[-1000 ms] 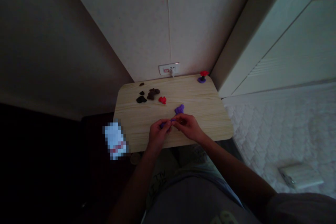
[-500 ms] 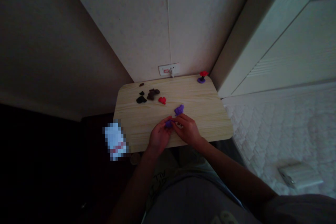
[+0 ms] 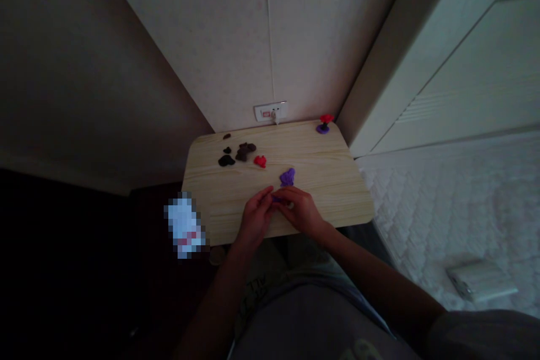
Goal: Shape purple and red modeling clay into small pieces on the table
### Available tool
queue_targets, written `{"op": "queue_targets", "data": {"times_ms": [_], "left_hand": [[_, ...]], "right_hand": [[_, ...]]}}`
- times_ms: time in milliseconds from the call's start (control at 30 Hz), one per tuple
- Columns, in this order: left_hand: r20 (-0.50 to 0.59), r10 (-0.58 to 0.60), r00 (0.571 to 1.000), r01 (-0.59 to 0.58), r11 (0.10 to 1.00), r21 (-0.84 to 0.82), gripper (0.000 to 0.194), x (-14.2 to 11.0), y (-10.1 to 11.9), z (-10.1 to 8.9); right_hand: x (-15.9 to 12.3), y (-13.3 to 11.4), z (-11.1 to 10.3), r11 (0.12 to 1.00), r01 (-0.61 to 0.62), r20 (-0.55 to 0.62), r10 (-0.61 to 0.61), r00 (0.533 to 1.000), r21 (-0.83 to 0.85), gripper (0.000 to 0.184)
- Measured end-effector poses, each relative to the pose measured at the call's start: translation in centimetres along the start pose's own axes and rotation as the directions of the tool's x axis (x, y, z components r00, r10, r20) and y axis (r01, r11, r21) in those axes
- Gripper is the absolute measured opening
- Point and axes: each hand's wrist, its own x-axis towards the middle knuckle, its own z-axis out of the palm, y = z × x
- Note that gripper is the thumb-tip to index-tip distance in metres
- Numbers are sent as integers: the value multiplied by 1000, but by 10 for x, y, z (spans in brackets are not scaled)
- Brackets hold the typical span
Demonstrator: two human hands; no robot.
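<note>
Between my two hands, above the near part of the small wooden table (image 3: 337, 191), is a small piece of purple modelling clay (image 3: 276, 199), mostly covered by fingers. My left hand (image 3: 256, 215) is closed on its left side. The fingertips of my right hand (image 3: 300, 207) pinch it from the right. Just beyond my right hand lies a larger crumpled lump of purple clay (image 3: 287, 177). Farther left sits a red clay lump (image 3: 260, 161), beside brown clay (image 3: 245, 151) and flat black clay (image 3: 226, 161).
A clay figure with a red top, dark stem and purple base (image 3: 323, 124) stands at the far right corner. A wall socket (image 3: 270, 111) with a plug is behind the table. A quilted bed (image 3: 422, 202) lies to the right; a blurred bright object (image 3: 184, 225) borders the left edge.
My hands have drawn closer together around the purple clay, and less of it shows. The left fingers have curled in more. The pieces on the table have stayed put.
</note>
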Motion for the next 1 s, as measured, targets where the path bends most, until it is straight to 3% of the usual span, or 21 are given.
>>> {"op": "queue_targets", "data": {"times_ms": [200, 333, 467, 733, 1000], "left_hand": [[-30, 26, 999, -22, 994, 109, 53, 0, 3, -4], [-28, -5, 1000, 8, 995, 97, 61, -1, 8, -7], [-10, -8, 1000, 8, 997, 76, 57, -2, 13, -5], [26, -120, 992, 121, 991, -52, 45, -7, 17, -6], [-8, 62, 998, -59, 979, 194, 41, -8, 3, -6]], "right_hand": [[1, 0, -2, 993, 28, 115, -14, 993, -117, 17], [3, -2, -2, 985, 60, 163, -33, 986, -164, 16], [7, -2, 2, 983, 85, 188, -54, 981, -160, 14], [0, 6, 4, 1000, -9, 89, 11, 996, -18, 7], [1, 4, 5, 986, -119, 6, 119, 993, 117, 14]]}}
